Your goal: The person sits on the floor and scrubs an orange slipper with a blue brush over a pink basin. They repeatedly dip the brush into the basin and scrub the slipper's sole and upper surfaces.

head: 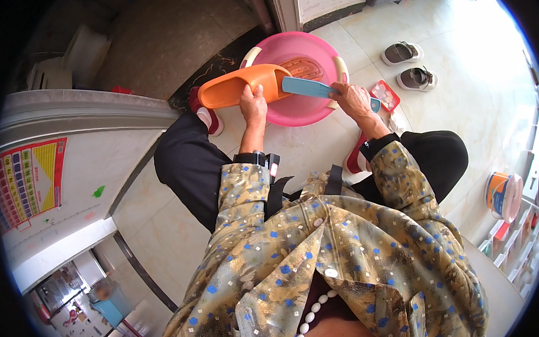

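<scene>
My left hand (254, 103) grips an orange slide slipper (225, 87) by its side, thumb on top, holding it over the left part of a pink plastic basin (293, 118). In my right hand (354, 100) is a blue long-handled brush (305, 86). Its head reaches the toe end of the slipper; the brush's underside is hidden, so I cannot tell whether it touches. A second orange slipper (306, 68) lies in the basin with its ridged sole upward, partly covered by the first.
Right of the basin sits a small red tray (386, 96) with whitish pieces in it. Grey sneakers (417, 79) stand farther right. A lidded tub (503, 196) is near the right edge. At left are a wall edge (89, 111) and a dark threshold (210, 70).
</scene>
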### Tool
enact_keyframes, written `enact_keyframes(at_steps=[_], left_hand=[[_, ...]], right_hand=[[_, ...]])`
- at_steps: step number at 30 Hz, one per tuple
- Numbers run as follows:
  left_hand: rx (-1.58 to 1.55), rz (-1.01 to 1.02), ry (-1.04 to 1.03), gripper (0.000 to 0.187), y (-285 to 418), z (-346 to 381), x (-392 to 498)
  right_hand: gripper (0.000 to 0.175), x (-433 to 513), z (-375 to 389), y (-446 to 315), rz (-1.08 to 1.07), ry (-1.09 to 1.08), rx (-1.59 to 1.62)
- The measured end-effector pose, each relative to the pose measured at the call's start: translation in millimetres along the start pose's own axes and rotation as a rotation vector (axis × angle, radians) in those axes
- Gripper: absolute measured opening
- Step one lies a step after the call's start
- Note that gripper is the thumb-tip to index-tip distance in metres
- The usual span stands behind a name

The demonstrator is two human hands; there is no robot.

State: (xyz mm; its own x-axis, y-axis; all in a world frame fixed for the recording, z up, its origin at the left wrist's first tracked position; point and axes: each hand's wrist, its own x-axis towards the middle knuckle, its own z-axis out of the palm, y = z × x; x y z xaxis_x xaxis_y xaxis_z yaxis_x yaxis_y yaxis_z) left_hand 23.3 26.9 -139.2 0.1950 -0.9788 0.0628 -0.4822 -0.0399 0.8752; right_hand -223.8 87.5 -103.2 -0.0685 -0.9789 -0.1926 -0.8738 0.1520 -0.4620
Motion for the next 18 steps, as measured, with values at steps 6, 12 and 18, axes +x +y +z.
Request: enact_keyframes(at_steps=[6,12,18], left_hand=[[0.178,-0.018,-0.095,0.024,2.4,-2.1,-7.2],[-0.024,-0.038,0.030,0.025,-20.3,-5.4,-5.0],[-0.068,-0.044,-0.058,0.025,-36.6,-0.8,-0.6]], right_hand=[[0.028,13.2,-7.7,-17.2,0.072,-0.263,-0.126],[0.041,29.1,-34.3,-30.0,-0.007,-0.432,-0.162],[0.030,47.3,-8.3,-28.9,-0.032,-0.429,-0.452]])
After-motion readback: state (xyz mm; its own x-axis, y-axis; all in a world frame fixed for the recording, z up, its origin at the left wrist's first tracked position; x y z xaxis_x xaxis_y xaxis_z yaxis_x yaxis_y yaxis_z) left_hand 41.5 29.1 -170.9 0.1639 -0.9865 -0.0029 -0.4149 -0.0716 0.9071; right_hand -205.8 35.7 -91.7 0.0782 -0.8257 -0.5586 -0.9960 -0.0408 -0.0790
